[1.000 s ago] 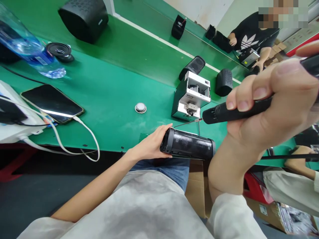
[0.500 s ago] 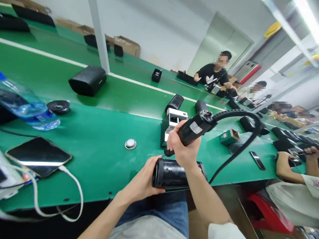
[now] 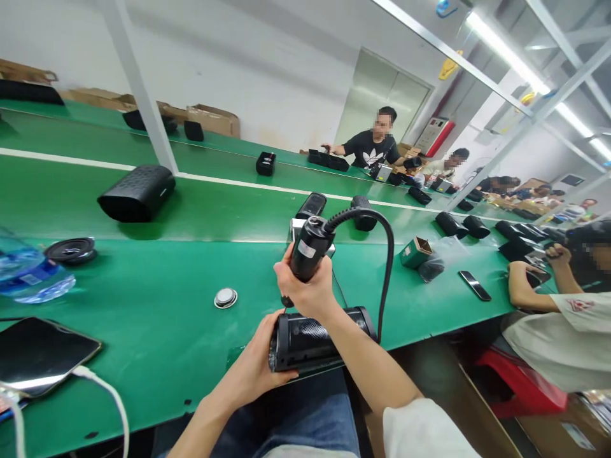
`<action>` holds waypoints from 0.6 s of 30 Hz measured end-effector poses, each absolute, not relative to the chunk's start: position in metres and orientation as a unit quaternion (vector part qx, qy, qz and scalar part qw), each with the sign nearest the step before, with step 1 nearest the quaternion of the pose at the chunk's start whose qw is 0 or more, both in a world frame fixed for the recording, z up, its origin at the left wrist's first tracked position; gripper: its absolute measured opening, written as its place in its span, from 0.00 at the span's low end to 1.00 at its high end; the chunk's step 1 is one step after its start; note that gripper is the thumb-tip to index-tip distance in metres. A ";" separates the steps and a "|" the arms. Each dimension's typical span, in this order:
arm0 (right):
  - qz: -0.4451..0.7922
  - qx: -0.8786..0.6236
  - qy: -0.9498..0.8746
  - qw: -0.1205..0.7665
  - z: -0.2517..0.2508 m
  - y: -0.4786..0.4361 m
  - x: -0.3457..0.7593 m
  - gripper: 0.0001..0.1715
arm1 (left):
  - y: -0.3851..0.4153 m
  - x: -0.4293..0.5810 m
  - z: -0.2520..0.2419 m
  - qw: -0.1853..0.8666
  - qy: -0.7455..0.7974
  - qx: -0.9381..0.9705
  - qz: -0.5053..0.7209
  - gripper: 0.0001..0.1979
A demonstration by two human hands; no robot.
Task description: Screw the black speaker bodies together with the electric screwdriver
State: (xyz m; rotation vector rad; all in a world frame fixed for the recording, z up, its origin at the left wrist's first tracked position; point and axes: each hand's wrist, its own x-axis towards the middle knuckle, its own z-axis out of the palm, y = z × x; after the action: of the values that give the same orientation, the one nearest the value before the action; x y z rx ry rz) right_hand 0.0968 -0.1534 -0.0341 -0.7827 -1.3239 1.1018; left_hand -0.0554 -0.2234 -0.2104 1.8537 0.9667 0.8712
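A black cylindrical speaker (image 3: pixel 312 337) lies lengthwise near the front edge of the green table (image 3: pixel 172 331). My left hand (image 3: pixel 262 353) grips its left end, thumb on top and fingers below. Above the speaker, my right hand (image 3: pixel 308 283) is wrapped round a black electric screwdriver (image 3: pixel 310 245) with a white label. The tool points down at the speaker's left end; whether its tip touches is hard to tell. A thick black cable curves from the tool's top to the right. Behind my right hand stands a silver and black box (image 3: pixel 296 228), partly hidden.
A round silver part (image 3: pixel 226 298) lies left of the speaker. Farther left are a phone (image 3: pixel 48 353) with a white cable, a bottle (image 3: pixel 31 270) and a round black driver (image 3: pixel 71 250). To the right are a green box (image 3: pixel 415 252), another phone (image 3: pixel 475 285) and a co-worker's hands.
The whole view has swung to the right and up. The screwdriver now stands more upright over the speaker's left end, still in my right hand. My left hand keeps its hold.
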 end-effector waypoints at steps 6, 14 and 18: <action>0.480 -0.329 -0.565 0.586 -0.034 -0.147 0.097 0.27 | -0.223 -0.057 -0.214 0.407 0.390 0.750 0.346 0.56; 0.427 -0.255 -0.600 0.626 -0.001 -0.158 0.110 0.18 | -0.224 -0.054 -0.203 0.398 0.377 0.762 0.345 0.58; 0.202 -0.241 -0.604 0.732 0.030 -0.133 0.139 0.14 | -0.222 -0.055 -0.198 0.404 0.375 0.762 0.339 0.61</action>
State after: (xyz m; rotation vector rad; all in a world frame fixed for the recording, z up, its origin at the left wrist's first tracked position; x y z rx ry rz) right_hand 0.1395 -0.1331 0.0299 -0.5302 -1.3294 0.4450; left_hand -0.0554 -0.2219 -0.1976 1.9256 0.9477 0.8563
